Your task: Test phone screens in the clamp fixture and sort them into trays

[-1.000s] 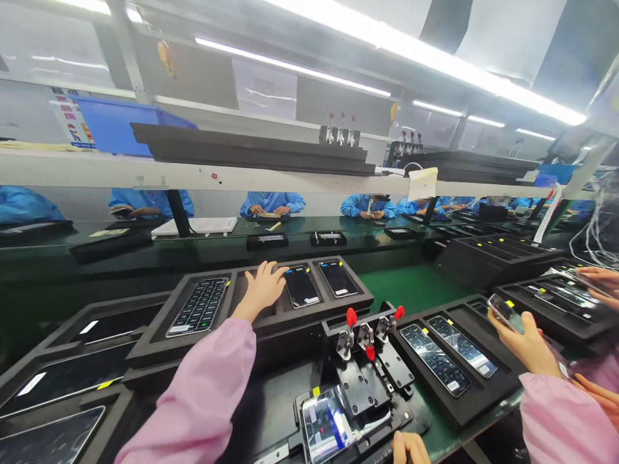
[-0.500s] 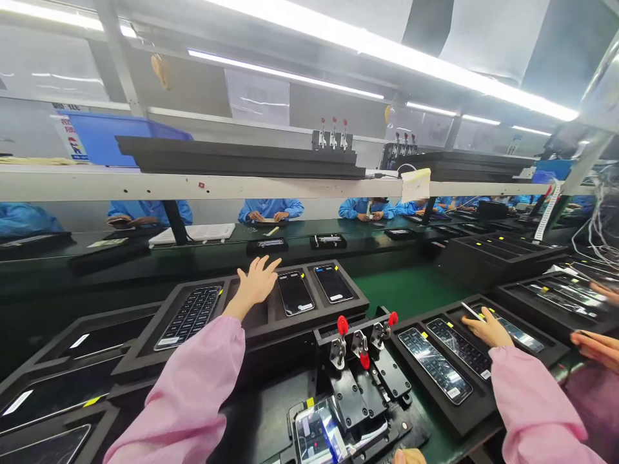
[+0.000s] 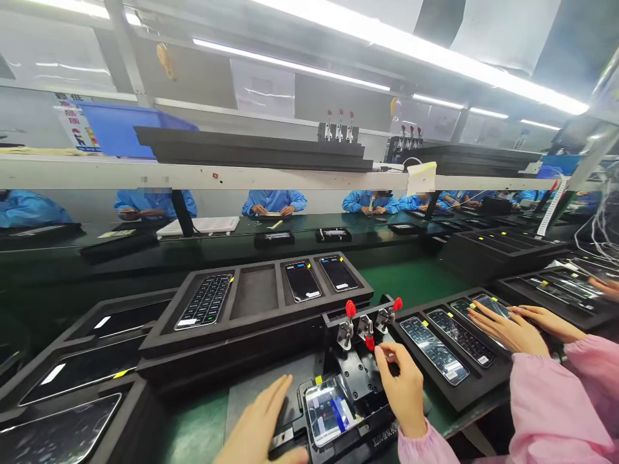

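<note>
My left hand [image 3: 258,422] lies flat with its fingers spread on the left edge of a black clamp fixture [image 3: 355,380]. A phone [image 3: 330,410] with blue-marked film sits in the fixture right beside that hand. My right hand [image 3: 401,386] reaches over the fixture, and its fingertips pinch the red-tipped lever of the middle toggle clamp [image 3: 368,336]. Two more red-tipped clamps [image 3: 349,319] stand next to it. Behind the fixture a black tray [image 3: 251,322] holds a keypad phone [image 3: 204,301], one bare slot and two dark phones [image 3: 302,281].
A co-worker's hands [image 3: 507,325] in pink sleeves rest on a tray of phones [image 3: 438,351] at the right. Black trays [image 3: 72,386] with phones lie at the left. Across the green belt [image 3: 411,280] sit people in blue coats. An overhead shelf [image 3: 242,174] carries stacked trays.
My left hand has left the back tray and come down beside the fixture. My right hand rose to the clamp levers. The co-worker set a phone into the right tray.
</note>
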Available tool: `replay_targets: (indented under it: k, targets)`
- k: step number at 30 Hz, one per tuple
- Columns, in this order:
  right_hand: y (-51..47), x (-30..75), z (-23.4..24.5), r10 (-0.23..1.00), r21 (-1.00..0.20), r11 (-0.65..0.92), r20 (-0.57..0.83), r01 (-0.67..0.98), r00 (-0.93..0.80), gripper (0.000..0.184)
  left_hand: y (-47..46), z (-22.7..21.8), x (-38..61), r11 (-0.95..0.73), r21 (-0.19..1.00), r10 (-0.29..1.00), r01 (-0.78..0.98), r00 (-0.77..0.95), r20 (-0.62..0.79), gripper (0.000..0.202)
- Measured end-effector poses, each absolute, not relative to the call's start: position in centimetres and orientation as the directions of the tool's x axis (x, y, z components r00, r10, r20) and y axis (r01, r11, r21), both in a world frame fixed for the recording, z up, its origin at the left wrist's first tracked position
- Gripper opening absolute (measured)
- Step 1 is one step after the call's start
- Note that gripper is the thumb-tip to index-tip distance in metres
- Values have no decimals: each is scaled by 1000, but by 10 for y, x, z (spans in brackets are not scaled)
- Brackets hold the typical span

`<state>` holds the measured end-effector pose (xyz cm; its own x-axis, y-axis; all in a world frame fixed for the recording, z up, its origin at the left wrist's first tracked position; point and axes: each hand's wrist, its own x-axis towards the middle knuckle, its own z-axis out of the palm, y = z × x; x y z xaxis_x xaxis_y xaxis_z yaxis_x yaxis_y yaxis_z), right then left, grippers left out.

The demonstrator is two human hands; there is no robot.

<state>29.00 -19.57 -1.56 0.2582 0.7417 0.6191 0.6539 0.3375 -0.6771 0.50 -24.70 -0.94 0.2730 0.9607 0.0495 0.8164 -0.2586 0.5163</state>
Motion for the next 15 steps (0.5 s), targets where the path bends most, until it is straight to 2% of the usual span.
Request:
replay_targets:
  k: [2,4,7,9,11,15]
  targets:
    - [-181,292,-5,803,-681,318,564,659,195,21,-250,-42,21,-295,573,939,765,341,28,90]
    - [-172,292,3,834,-697,303,524,650,173,23,-252,-63,36,-296,599,945,744,319,71,95]
    - [-169,290,8,848,-718,293,500,631,175,26,-254,-72,47,-298,621,953,725,261,153,110]
    - [-171,289,9,858,-734,291,485,614,172,27,-254,-70,46,-302,630,952,716,261,159,117]
    - [-172,288,10,867,-753,287,467,591,174,28,-255,-66,44,-310,627,947,714,288,140,116]
    - [-172,289,12,874,-763,285,455,580,170,28,-256,-59,42,-321,635,939,703,325,114,101]
